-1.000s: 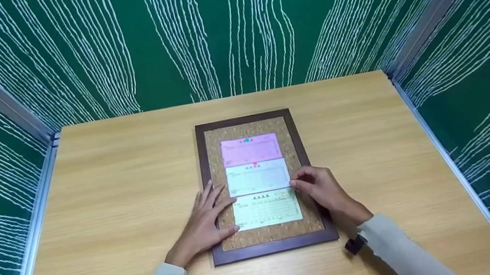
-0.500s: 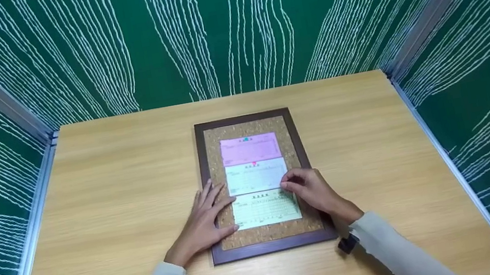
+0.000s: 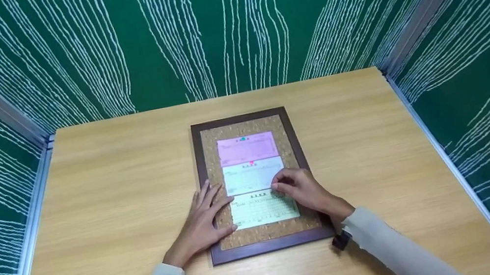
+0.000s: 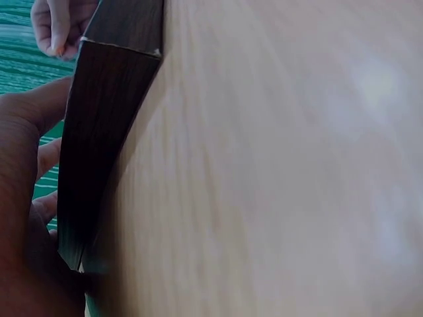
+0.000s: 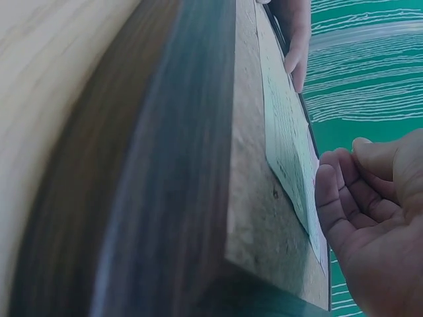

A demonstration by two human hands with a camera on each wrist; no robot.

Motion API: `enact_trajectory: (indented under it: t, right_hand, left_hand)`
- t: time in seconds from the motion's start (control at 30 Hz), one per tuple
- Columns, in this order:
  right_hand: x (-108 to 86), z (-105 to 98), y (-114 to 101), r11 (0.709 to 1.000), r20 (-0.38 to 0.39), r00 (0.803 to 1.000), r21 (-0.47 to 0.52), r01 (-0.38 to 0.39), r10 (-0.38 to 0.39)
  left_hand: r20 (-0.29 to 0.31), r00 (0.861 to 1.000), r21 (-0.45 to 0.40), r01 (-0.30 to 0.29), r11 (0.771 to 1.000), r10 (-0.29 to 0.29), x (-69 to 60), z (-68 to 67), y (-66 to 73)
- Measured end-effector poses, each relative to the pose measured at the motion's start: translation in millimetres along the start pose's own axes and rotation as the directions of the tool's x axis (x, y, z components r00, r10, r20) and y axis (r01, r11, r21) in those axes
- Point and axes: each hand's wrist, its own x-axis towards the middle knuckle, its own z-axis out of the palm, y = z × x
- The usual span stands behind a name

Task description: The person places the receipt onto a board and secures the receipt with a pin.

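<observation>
A framed cork board (image 3: 268, 233) lies on the table. On its cork are a pink slip (image 3: 247, 149) with a green pushpin (image 3: 243, 138), a white slip (image 3: 252, 178) with a red pushpin (image 3: 251, 162), and a green slip (image 3: 262, 211) lowest. My left hand (image 3: 200, 224) rests spread over the board's left edge, with forefinger and thumb tips at the green slip's left edge. My right hand (image 3: 301, 190) is over the green slip's top right part, thumb and forefinger pinched together. In the left wrist view, a tiny orange pushpin (image 4: 61, 50) shows between those fingertips.
The board's dark wooden frame (image 3: 273, 247) stands raised on the light wooden table (image 3: 108, 180). Green panels (image 3: 158, 37) with white wavy lines enclose the table at the back and both sides. Both wrists carry small black cameras.
My right hand has moved left from the slips' right edge toward the top middle of the green slip, still pinching. The left hand stays in place on the board.
</observation>
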Motion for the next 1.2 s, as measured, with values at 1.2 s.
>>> enact_trajectory:
  t: [1.2]
  right_hand:
    - [30.7,19.0,-6.9,0.968,0.148,0.988,-0.251,0.001,0.038]
  left_hand:
    - [0.007,1.0,0.004,0.0,1.0,0.0,1.0,-1.4,-0.1]
